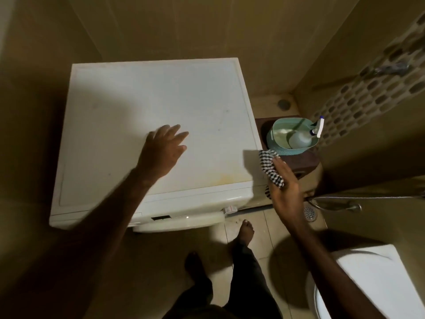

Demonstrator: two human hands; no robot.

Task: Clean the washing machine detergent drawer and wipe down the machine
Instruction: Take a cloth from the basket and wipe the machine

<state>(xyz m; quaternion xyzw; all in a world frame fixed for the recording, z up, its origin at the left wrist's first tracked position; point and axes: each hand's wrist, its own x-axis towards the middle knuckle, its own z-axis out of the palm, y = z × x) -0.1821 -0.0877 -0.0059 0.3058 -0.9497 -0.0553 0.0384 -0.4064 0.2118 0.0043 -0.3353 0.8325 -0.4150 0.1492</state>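
Head view: we're bracing our flat, empty left hand (pixel 164 149) on the washing machine (pixel 147 116) top, and our right hand (pixel 284 184) is pressing the checked cloth (pixel 270 166) against its right side, likely wiping there, basket (pixel 293 137) near.

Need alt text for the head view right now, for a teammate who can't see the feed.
Seen from above, a person's right hand presses a checked cloth against the right side of a white washing machine, while the open left hand rests on its top. A teal basket holding a spray bottle sits on a dark stool beside the machine.
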